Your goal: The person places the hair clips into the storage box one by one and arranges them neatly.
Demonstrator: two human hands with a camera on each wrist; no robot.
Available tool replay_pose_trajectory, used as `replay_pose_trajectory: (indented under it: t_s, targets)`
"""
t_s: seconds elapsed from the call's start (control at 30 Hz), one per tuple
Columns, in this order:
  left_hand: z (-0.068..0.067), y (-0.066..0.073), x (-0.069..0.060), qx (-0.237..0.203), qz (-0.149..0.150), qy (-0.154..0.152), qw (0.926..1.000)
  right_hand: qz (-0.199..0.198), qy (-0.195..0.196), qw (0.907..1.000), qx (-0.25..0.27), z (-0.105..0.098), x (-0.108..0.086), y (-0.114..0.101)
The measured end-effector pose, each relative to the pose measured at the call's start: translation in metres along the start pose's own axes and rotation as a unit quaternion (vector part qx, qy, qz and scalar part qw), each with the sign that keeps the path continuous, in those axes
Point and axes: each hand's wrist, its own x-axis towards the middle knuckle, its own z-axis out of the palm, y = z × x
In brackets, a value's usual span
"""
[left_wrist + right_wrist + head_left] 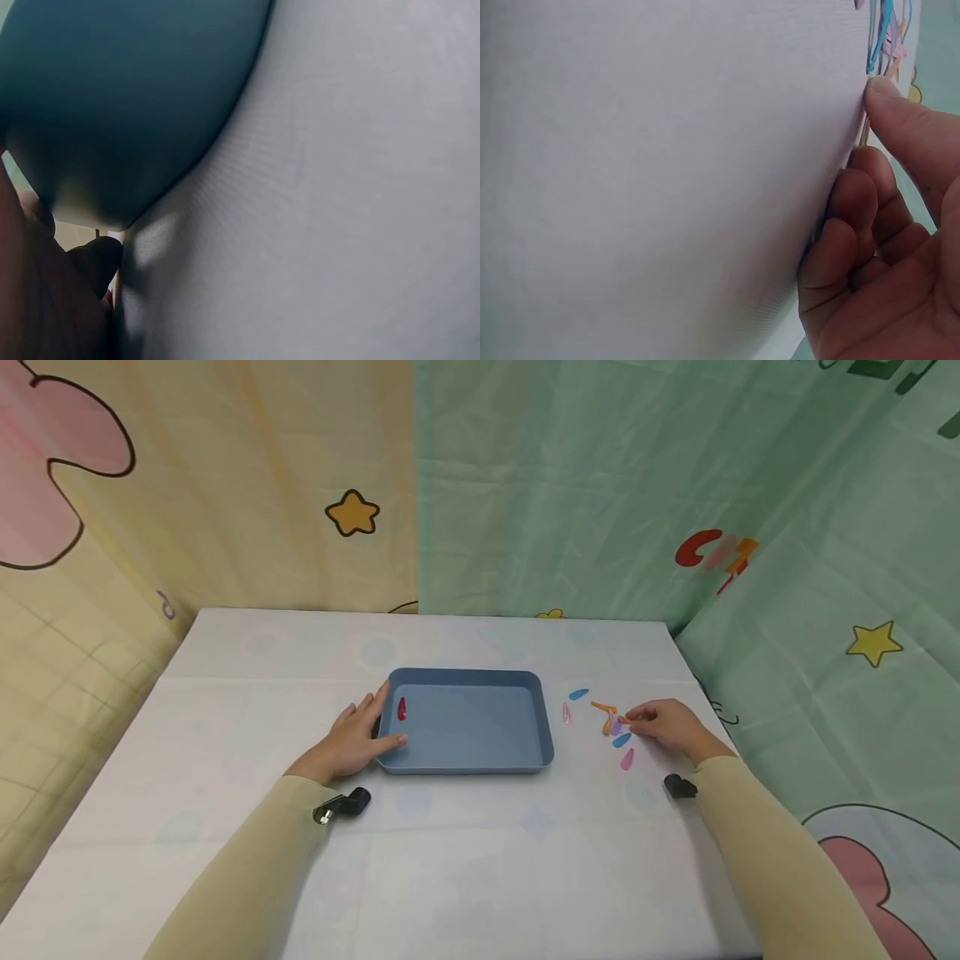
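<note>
The left hand (352, 745) rests at the left edge of a blue-grey tray (472, 770), thumb over the rim and fingers spread along the side. In the left wrist view the tray's wall (127, 97) rises beside the left hand (52, 285). Inside the tray lies one red clip (402, 708). At the pile right of the tray, the right hand (671, 727) pinches an orange clip (624, 720) between thumb and fingertips. The right wrist view has the right hand (892, 210) low on the cloth, thumb near the fingertips, by a blue clip (882, 34).
Around the pile lie a blue clip (578, 693), a pale pink clip (567, 713), another blue clip (622, 740), a pink clip (627, 759) and an orange clip (603, 707). A white cloth (465, 860) covers the table; patterned curtains (525, 485) stand behind it.
</note>
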Motion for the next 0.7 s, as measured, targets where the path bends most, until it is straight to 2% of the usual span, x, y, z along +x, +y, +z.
replay_pose_trajectory:
  t_s: [0.3,0.7]
  targets:
    - [0.002,-0.004,0.003,0.008,0.003,-0.001,1.0,-0.012,0.016,0.9998,-0.002,0.008,0.007,0.0]
    - [0.002,-0.002,0.002,0.005,-0.001,-0.002,1.0,-0.01,0.024,0.9997,0.003,0.006,0.013,-0.001]
